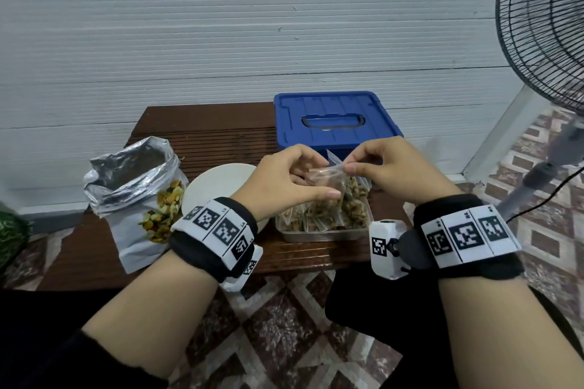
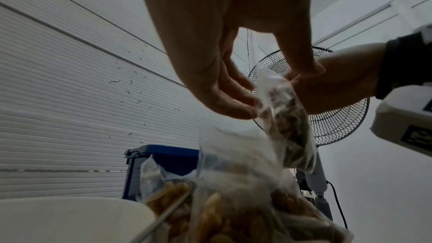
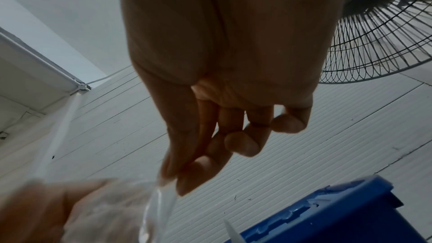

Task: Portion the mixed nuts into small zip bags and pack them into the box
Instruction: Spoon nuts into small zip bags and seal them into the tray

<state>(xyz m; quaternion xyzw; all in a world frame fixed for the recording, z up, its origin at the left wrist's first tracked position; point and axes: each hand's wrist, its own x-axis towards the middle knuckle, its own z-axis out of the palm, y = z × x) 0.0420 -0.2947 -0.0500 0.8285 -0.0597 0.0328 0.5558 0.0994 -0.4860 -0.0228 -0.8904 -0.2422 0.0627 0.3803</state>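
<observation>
A small clear zip bag (image 1: 328, 181) with nuts in it hangs between both hands above the metal tray (image 1: 322, 234). My left hand (image 1: 284, 180) pinches the bag's side between thumb and fingers. My right hand (image 1: 373, 164) pinches the bag's top edge. The left wrist view shows the same bag (image 2: 287, 117) held by my left hand (image 2: 233, 99) and my right hand (image 2: 327, 90). In the right wrist view my right hand (image 3: 198, 169) pinches the bag's clear edge (image 3: 161, 200). Several filled zip bags (image 1: 354, 211) lie in the tray. The blue box (image 1: 335, 120) stands shut behind.
An open foil pouch of mixed nuts (image 1: 142, 196) stands at the table's left, beside a white bowl (image 1: 218, 186). The small wooden table (image 1: 202, 133) abuts a white wall. A standing fan (image 1: 543, 25) rises at the right, its cable (image 1: 546, 196) trailing over the patterned floor.
</observation>
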